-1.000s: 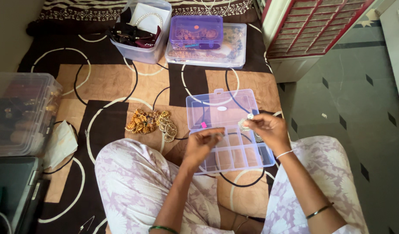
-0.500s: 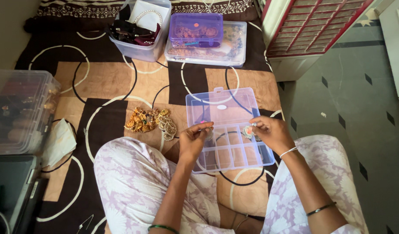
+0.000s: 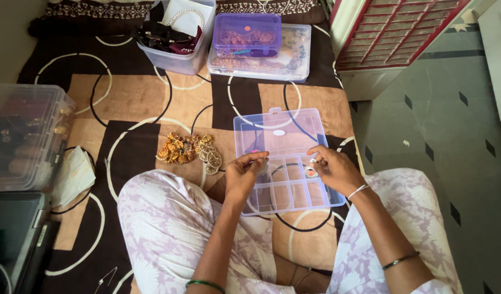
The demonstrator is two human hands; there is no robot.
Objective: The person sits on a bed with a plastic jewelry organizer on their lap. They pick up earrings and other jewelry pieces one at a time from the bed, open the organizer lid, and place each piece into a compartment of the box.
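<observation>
You sit cross-legged on a brown patterned bedspread [image 3: 130, 98] with a clear plastic organiser box [image 3: 286, 163] open just in front of your knees. Its lid stands folded back on the far side, see-through with a small latch tab at its far edge; the near half is a tray split by thin walls into small rectangular compartments, most of them showing only the bedspread's pattern through the bottom.

Your left hand [image 3: 242, 177] hangs over the tray's left edge, its grip pinched on a small silvery piece [image 3: 263, 166] between fingertips and thumb. Your right hand [image 3: 332, 170] rests at the tray's right side, fingers curled over a right-hand compartment where a small round ornament [image 3: 311, 173] with a reddish centre lies; whether that grip pinches it or merely touches it, I cannot tell.

Left of the box, a heap of gold-coloured jewellery [image 3: 188, 151] lies on the bedspread. At the far end stand an open tub [image 3: 177, 41] holding dark items and a purple-lidded box [image 3: 246, 34] stacked on a flat clear container [image 3: 294, 57].
</observation>
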